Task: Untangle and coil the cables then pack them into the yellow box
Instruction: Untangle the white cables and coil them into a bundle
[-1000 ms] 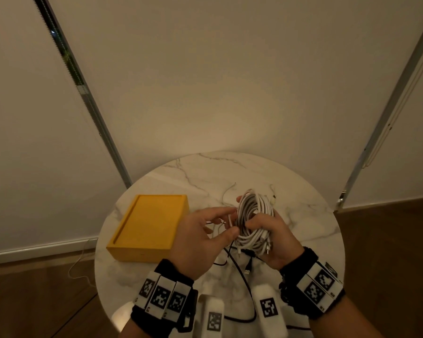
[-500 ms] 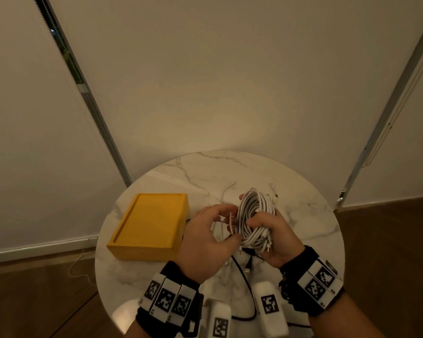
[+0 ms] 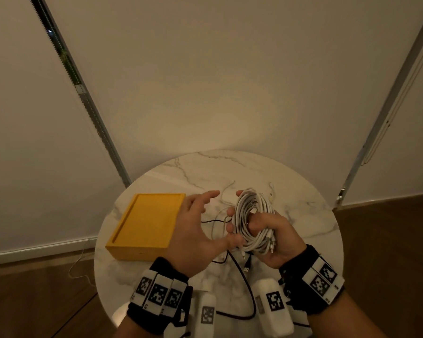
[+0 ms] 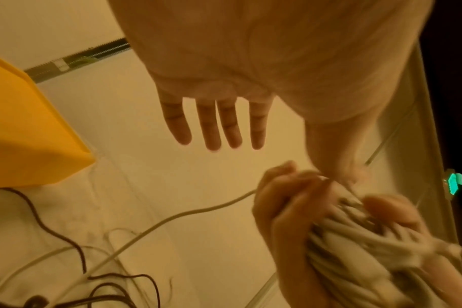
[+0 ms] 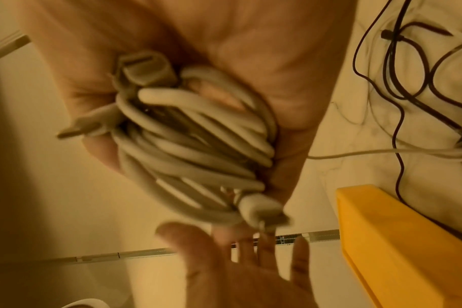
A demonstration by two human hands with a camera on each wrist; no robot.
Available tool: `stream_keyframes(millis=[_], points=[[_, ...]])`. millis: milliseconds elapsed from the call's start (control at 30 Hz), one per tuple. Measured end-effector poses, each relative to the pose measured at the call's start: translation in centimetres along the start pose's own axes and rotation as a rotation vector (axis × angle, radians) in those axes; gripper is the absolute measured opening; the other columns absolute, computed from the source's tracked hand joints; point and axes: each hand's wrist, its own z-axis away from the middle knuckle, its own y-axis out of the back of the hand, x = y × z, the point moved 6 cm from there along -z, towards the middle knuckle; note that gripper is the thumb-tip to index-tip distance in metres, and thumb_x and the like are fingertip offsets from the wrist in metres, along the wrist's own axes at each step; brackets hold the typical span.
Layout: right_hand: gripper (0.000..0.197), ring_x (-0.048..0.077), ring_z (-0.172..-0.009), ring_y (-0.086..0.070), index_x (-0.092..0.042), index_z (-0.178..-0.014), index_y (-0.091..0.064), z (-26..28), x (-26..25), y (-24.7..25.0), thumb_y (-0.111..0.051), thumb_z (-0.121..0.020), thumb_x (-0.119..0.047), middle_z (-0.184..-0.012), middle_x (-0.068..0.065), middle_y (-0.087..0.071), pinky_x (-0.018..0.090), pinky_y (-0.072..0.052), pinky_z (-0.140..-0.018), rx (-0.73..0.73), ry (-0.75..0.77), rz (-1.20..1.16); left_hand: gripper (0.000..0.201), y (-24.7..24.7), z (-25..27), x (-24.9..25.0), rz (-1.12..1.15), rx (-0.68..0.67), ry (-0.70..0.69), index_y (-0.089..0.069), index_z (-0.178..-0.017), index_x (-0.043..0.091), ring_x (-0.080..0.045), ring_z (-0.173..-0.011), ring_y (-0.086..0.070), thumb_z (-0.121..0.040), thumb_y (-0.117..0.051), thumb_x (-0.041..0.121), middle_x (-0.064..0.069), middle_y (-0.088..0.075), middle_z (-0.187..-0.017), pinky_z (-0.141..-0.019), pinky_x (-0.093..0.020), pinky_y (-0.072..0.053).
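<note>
White cable coil (image 3: pixel 253 219) in R hand (image 3: pixel 276 240), beside yellow box (image 3: pixel 144 223).

left hand (image 3: pixel 193 230) opened, fingers off white cable coil (image 3: pixel 253 219)

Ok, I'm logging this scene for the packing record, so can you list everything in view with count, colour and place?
Coiled bundle of white cables: one, white, held upright above the table.
Square yellow box: one, yellow, on the table's left side, nothing inside it.
Thin dark cable: at least one, dark, loose on the near table, a plug showing.
Loose thin white cable: at least one, white, on the table behind the hands.
Round marble table: one, white with grey veins.
Wrist bands with square printed markers: one per wrist, black and white.
Left hand: fingers spread, thumb by the bundle's lower end.
Right hand: grips the bundle.
</note>
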Motion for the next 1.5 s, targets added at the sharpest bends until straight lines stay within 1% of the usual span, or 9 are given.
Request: stream_keyframes(millis=[133,233,367,467,633,967,1233,1433,1500], points=[[0.079,0.038,-0.086,-0.053,-0.012,-0.139,-0.046,0.5,0.4,-1.2,-0.055,-0.062,0.006,-0.109,0.024,-0.052,0.044,-0.049,-0.072,-0.168,-0.065,0.027,0.051,-0.3,-0.1,-1.9,0.346,-0.081,0.191,-0.054,-0.128,0.049,0.003,-0.11,-0.054,-0.093,-0.026,0.071,0.022,-0.055,-0.123,-0.087,-0.022,-0.045],[0.082,0.037,-0.09,-0.05,-0.011,-0.146,-0.038,0.6,0.8,-1.9,-0.048,-0.067,0.007,-0.112,0.024,-0.049,0.045,-0.045,-0.075,-0.241,-0.089,0.037,0.031,-1.2,0.1,-2.4,0.368,-0.156,0.175,-0.06,-0.128,0.036,-0.003,-0.124,-0.052,-0.102,-0.043,0.04,0.016,-0.057,-0.129,-0.101,-0.022,-0.042],[0.085,0.037,-0.09,-0.049,-0.014,-0.148,-0.036,0.6,0.7,-2.1,-0.048,-0.066,0.005,-0.113,0.023,-0.048,0.044,-0.045,-0.074,-0.309,-0.113,0.025,0.025,-1.9,0.4,-3.1,0.356,-0.197,0.191,-0.067,-0.11,0.019,-0.022,-0.107,-0.064,-0.098,-0.049,0.033,-0.004,-0.069,-0.108,-0.095,-0.05,-0.049],[0.083,0.037,-0.089,-0.05,-0.013,-0.146,-0.039,0.6,0.3,-1.6,-0.05,-0.066,0.006,-0.113,0.024,-0.048,0.043,-0.048,-0.071,-0.314,-0.09,0.035,0.018,-0.4,-0.1,-2.5,0.227,-0.064,0.118,-0.063,-0.094,0.016,-0.015,-0.082,-0.066,-0.101,-0.05,0.025,0.002,-0.07,-0.084,-0.075,-0.037,-0.052],[0.083,0.038,-0.079,-0.058,-0.007,-0.134,-0.049,-0.2,-0.2,0.2,-0.068,-0.053,0.002,-0.1,0.024,-0.058,0.041,-0.053,-0.063,-0.054,0.029,0.362,0.011,2.0,-1.1,-0.7,0.346,0.1,0.096,-0.066,-0.095,0.008,-0.013,-0.081,-0.071,-0.099,-0.056,0.007,-0.002,-0.073,-0.083,-0.074,-0.022,-0.055],[0.066,0.015,-0.083,-0.063,-0.005,-0.123,-0.047,-0.6,-0.2,0.5,-0.07,-0.062,0.009,-0.088,-0.004,-0.065,0.031,-0.054,-0.07,0.167,0.324,0.691,0.023,-1.1,-0.5,2.4,0.707,0.049,0.252,-0.07,-0.11,0.008,-0.022,-0.102,-0.072,-0.1,-0.05,0.002,-0.008,-0.076,-0.104,-0.086,-0.029,-0.058],[0.069,0.022,-0.076,-0.057,-0.013,-0.124,-0.045,-0.4,-0.3,0.8,-0.067,-0.063,0.009,-0.089,0.01,-0.056,0.037,-0.049,-0.061,0.175,0.365,0.713,0.029,-1.4,-0.4,2.5,0.71,0.021,0.247,-0.065,-0.118,0.008,-0.019,-0.101,-0.072,-0.094,-0.057,-0.006,-0.006,-0.076,-0.104,-0.08,-0.025,-0.056],[0.07,0.015,-0.075,-0.059,-0.008,-0.127,-0.043,-0.6,0.3,1.3,-0.063,-0.063,0.013,-0.087,-0.003,-0.061,0.031,-0.051,-0.06,0.148,0.354,0.707,0.029,-0.9,-0.4,2.3,0.837,0.094,0.273,-0.064,-0.112,0.005,-0.018,-0.087,-0.074,-0.091,-0.057,-0.013,-0.01,-0.077,-0.095,-0.072,-0.021,-0.056],[0.07,0.019,-0.081,-0.06,-0.01,-0.126,-0.046,-0.5,0.2,1.6,-0.063,-0.063,0.013,-0.094,0.01,-0.061,0.033,-0.052,-0.064,0.164,0.375,0.697,0.026,-0.8,-0.5,2.2,0.895,0.118,0.291,-0.065,-0.112,0.003,-0.018,-0.084,-0.074,-0.092,-0.056,-0.012,-0.013,-0.077,-0.096,-0.071,-0.022,-0.056]])
